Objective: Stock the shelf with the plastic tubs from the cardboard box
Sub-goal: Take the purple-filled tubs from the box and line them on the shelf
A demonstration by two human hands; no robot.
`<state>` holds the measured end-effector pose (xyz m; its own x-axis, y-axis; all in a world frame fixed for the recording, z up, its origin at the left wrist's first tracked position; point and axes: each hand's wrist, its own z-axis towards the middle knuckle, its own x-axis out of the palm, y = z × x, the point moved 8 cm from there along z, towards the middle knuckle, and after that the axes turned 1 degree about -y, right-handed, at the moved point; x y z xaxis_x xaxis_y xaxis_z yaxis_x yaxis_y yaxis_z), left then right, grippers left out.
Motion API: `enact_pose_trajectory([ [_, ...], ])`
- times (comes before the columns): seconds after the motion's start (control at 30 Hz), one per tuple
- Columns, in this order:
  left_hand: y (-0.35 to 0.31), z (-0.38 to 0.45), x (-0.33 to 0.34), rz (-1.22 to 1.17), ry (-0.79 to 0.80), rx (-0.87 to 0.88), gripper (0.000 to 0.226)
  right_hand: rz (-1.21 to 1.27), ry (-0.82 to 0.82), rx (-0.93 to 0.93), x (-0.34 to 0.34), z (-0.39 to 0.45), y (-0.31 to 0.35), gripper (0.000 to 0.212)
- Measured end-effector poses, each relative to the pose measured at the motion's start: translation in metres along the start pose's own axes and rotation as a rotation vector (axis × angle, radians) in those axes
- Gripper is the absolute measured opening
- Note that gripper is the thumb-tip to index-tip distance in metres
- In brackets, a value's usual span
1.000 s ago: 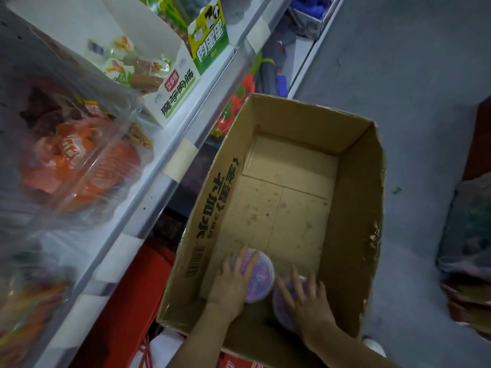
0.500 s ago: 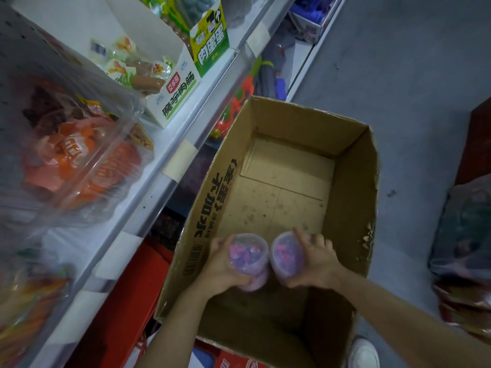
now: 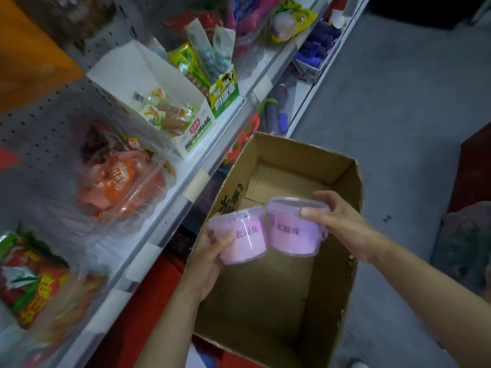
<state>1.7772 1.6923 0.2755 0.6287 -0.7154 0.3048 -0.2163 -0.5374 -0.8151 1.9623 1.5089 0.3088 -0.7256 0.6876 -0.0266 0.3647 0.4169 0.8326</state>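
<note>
left hand (image 3: 212, 251) grips a pink plastic tub (image 3: 243, 236) from below, thumb curled across its label; right hand (image 3: 337, 224) grips a second pink tub (image 3: 293, 231) at the rim, thumb on the lid edge; both tubs are upright, touching side by side, held above the open cardboard box (image 3: 332, 274); shelf (image 3: 148, 227) with bagged goods at left.

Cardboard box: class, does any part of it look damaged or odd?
Yes. The cardboard box has a torn, ragged top edge on its right wall, with white scuffing; that wall also bows outward.
</note>
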Motion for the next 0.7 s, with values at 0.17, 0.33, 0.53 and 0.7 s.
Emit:
enact_pose_trajectory([
  [0.17, -0.049, -0.015, 0.027, -0.045, -0.091, 0.076, 0.104, 0.293, -0.158, -0.118, -0.006, -0.023, 0.045, 0.108],
  [0.33, -0.123, -0.042, 0.068, -0.087, -0.044, 0.190, 0.102, 0.311, -0.040, -0.254, -0.009, -0.056, 0.115, 0.101],
  [0.53, -0.228, -0.086, 0.122, -0.135, -0.009, 0.346, 0.075, 0.335, -0.106, -0.394, -0.035, -0.112, 0.211, 0.098],
  [0.7, -0.319, -0.118, 0.169, -0.115, 0.049, 0.438, 0.069, 0.358, -0.123, -0.526, -0.055, -0.167, 0.301, 0.100],
])
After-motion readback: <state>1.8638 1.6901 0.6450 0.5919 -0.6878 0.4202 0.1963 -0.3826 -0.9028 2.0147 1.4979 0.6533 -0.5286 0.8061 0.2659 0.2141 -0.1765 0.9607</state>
